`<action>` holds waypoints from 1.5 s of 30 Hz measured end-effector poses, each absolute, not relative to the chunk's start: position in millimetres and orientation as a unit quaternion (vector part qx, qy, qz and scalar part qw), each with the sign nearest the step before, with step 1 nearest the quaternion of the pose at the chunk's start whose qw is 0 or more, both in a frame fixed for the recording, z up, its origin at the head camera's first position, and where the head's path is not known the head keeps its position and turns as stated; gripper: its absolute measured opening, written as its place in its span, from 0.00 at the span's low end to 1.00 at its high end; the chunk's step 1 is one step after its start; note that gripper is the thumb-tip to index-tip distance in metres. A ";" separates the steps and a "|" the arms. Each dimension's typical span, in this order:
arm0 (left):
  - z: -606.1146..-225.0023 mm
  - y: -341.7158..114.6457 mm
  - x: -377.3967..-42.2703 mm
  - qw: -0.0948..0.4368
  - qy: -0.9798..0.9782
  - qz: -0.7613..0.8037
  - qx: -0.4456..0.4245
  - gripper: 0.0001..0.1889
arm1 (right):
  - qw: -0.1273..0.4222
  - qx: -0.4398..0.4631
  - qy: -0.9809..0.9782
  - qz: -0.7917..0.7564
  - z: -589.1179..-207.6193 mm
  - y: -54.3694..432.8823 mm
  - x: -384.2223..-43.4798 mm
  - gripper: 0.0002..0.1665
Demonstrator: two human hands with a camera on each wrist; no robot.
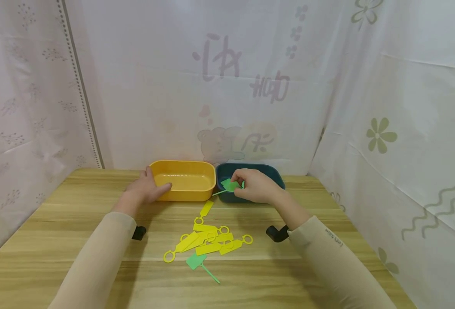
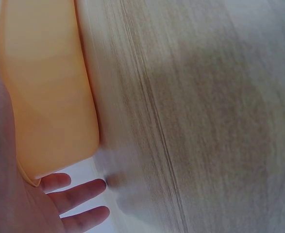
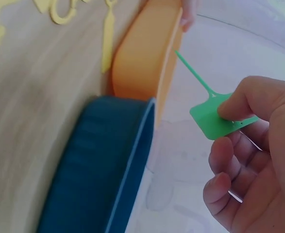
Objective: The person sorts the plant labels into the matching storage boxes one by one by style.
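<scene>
Thumb and fingertips of my right hand (image 1: pixel 256 186) pinch a green plant label (image 1: pixel 229 185) over the dark blue basin (image 1: pixel 275 174). The label has a flat head and a thin pointed stem (image 3: pixel 195 73), which points toward the yellow basin in the right wrist view. At the left end of the yellow basin (image 1: pixel 183 195), my left hand (image 1: pixel 142 189) rests against the corner, its thumb along the front. Its fingers (image 2: pixel 79 199) extend loosely past the basin's end in the left wrist view. The yellow basin's visible inside holds nothing.
Several yellow ring-ended tags (image 1: pixel 213 248) lie overlapping on the wooden table (image 1: pixel 154 283), and one yellow tag (image 1: pixel 207 208) reaches toward the basins. Another green plant label (image 1: pixel 196 261) lies just in front of them. Patterned curtains (image 1: pixel 154 86) hang behind and at both sides.
</scene>
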State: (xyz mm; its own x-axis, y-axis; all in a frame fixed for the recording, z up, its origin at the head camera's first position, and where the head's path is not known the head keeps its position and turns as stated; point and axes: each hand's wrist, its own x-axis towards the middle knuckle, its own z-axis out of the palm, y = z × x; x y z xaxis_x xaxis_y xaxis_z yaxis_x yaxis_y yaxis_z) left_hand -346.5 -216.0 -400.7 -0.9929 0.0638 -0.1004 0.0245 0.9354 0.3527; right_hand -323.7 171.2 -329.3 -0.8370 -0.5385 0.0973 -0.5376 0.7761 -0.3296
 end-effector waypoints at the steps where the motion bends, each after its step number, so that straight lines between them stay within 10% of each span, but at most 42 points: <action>1: -400.8 -215.8 -346.4 0.056 0.982 0.178 0.022 0.66 | -0.002 -0.284 0.942 -0.178 -326.8 171.9 -325.0 0.14; 45: -409.0 -218.0 -353.7 0.051 0.982 0.180 0.022 0.67 | -0.042 -0.096 0.964 -0.244 -345.8 247.2 -383.5 0.23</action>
State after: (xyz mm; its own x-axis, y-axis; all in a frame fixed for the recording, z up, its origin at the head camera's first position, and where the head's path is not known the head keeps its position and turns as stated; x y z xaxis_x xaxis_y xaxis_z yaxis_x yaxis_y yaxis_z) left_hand -353.7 -218.0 -409.0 -0.9937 0.0621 -0.0928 0.0250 0.9340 0.3565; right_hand -383.5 247.2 -345.8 -0.9778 -0.1654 0.1284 -0.2066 0.8621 -0.4628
